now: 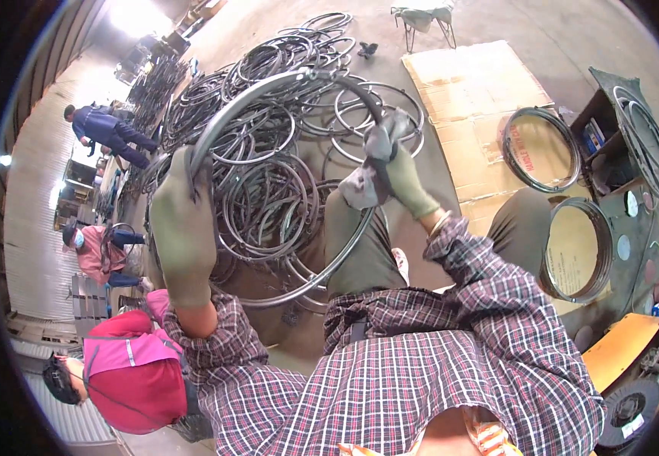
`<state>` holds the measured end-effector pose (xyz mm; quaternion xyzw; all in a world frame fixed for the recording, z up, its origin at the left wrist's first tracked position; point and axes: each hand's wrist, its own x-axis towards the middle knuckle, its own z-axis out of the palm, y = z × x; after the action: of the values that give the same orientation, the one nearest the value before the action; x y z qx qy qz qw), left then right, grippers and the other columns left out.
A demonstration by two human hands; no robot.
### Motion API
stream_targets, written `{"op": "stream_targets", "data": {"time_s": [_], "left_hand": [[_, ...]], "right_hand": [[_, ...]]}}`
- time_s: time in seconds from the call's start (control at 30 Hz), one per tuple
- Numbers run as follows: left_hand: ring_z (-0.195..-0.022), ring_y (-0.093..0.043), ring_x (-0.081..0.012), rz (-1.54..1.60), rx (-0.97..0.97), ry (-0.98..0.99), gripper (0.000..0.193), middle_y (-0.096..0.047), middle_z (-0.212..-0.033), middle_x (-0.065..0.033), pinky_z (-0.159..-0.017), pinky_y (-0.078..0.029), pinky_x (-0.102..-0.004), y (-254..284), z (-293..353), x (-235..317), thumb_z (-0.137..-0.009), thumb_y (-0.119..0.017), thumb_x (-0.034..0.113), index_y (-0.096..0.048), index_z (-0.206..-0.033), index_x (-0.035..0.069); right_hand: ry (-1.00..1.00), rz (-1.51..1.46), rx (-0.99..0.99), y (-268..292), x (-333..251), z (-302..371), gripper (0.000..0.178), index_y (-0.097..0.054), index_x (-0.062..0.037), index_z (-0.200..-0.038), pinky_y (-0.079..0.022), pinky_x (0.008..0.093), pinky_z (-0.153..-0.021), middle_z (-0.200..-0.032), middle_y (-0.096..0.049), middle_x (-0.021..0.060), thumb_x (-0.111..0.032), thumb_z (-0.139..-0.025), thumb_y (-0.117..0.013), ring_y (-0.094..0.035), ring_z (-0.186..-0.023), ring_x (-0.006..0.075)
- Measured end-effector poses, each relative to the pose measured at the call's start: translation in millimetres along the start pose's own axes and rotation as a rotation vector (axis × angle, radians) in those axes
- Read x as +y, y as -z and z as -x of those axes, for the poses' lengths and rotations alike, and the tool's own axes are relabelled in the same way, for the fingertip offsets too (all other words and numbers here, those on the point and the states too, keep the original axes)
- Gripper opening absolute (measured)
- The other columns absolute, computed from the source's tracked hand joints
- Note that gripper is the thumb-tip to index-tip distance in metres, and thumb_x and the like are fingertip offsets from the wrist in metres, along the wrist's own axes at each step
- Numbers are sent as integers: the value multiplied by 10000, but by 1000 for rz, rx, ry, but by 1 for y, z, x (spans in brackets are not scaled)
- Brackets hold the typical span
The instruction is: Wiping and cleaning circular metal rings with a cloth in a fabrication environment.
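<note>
A large dark metal wheel rim (241,99) is held up in front of my lap, tilted, with both gloved hands on it. My left hand (183,228), in an olive-green glove, wraps around the rim's left side; its fingertips are partly hidden. On the opposite side my right hand (407,181), gloved alike, grips the rim through a bunched grey cloth (364,187). The cloth covers much of the right fingers and a stretch of the rim. Beyond the held rim lies a big heap of similar rims (261,57) on the floor.
Flattened cardboard (451,106) lies ahead right, with a stack of rims (508,152) on it. Another rim stack (607,254) is by my right knee. A dark open box (606,125) and a yellow panel (616,346) stand right. A person in red (135,372) is close left.
</note>
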<state>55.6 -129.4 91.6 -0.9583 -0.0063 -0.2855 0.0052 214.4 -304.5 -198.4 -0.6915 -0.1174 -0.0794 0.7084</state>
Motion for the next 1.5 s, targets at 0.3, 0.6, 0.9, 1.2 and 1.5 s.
{"op": "stream_targets", "data": {"time_s": [0.3, 0.6, 0.9, 1.2, 1.5], "left_hand": [[-886, -642, -420, 162, 42, 9, 244, -644, -960, -263, -751, -477, -438, -1, 17, -7, -986, -553, 158, -588, -1169, 1], [-914, -629, -199, 165, 99, 245, 273, -675, -995, -184, -833, -480, -323, -7, 24, -29, -999, -563, 143, -593, -1208, -30], [-1121, -573, -220, 290, 382, 196, 454, -597, -1244, -119, -928, -468, -348, 35, 69, -34, -976, -613, 211, -518, -1330, -55], [-1042, -650, -370, -6, 156, -87, 436, -649, -1165, -178, -866, -523, -431, 8, 24, -6, -896, -676, 210, -566, -1291, 63], [-831, -654, -415, -114, 138, 104, 157, -666, -915, -204, -663, -504, -472, -12, 31, -6, -956, -580, 157, -593, -1091, 76]], "right_hand": [[588, 270, 198, -8, -129, -50, 323, -597, -23, -1110, -517, 439, -814, -1099, -624, 211, -142, -823, -684, -615, -981, 398], [-90, -230, 43, -23, 9, 16, 256, -672, -35, -1050, -501, 297, -731, -852, -666, 4, -202, -861, -713, -631, -802, 148], [231, -168, -70, 24, -136, -63, 323, -631, 28, -1065, -495, 258, -643, -813, -664, 25, -232, -891, -712, -606, -757, 80], [775, 325, -185, -25, -201, -46, 265, -626, 9, -1010, -522, 355, -724, -960, -641, 164, -66, -772, -716, -656, -843, 292], [655, 321, -29, -19, -152, -44, 292, -651, -4, -1054, -528, 389, -771, -975, -666, 161, -86, -780, -710, -646, -853, 344]]}}
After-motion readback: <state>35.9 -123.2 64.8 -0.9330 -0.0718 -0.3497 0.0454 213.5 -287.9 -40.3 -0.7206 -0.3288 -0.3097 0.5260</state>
